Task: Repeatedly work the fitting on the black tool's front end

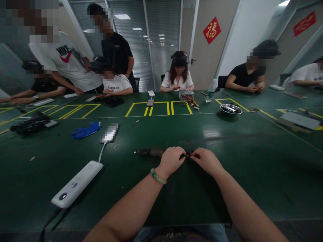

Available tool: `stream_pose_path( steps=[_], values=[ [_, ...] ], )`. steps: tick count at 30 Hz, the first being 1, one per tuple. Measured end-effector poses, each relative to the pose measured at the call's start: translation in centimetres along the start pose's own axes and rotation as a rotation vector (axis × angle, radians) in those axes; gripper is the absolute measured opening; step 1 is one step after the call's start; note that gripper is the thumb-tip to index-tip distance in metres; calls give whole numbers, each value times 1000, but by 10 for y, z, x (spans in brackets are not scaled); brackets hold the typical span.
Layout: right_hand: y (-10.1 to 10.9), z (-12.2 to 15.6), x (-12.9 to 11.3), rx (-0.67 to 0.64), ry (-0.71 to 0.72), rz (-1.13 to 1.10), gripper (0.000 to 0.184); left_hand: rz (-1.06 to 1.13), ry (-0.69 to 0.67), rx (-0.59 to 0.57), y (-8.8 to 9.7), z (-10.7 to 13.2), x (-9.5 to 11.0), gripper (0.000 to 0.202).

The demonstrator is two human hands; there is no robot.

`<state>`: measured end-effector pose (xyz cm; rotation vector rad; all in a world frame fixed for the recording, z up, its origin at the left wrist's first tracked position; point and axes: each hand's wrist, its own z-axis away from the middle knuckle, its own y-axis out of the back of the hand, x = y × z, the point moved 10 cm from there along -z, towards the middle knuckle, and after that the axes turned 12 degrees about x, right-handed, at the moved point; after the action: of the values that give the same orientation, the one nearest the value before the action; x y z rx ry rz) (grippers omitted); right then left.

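My left hand (172, 160) and my right hand (206, 160) rest close together on the dark green table (227, 181), both with fingers pinched. Between their fingertips sits a small dark part (187, 155) that I cannot make out well. A dark cylindrical tool handle (149, 153) lies on the table just left of my left hand, partly hidden behind it. A pale green bangle (158, 176) circles my left wrist.
A white power bank (77, 184) with a cable runs to a phone (110, 133) at left. A blue glove (85, 130) lies further back. A metal bowl (230, 109) and water bottle (211, 90) stand far right. Several people sit or stand around the table's far side.
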<state>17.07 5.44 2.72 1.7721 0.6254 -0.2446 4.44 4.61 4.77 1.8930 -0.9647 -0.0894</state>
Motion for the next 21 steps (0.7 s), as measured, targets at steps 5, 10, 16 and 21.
stream_pose_path(
  steps=[5,10,16,21],
  values=[
    [0,-1,-2,-5,11,-20,14,3,-8,-1,2,-1,1,11],
    [-2,-1,-6,6,34,-27,14,-5,-14,-20,1,-1,2,11],
    [1,0,-7,42,21,-7,15,-7,-18,-12,1,0,2,11],
    [0,-1,-5,31,10,-38,15,14,-6,7,2,-1,1,11]
  ],
)
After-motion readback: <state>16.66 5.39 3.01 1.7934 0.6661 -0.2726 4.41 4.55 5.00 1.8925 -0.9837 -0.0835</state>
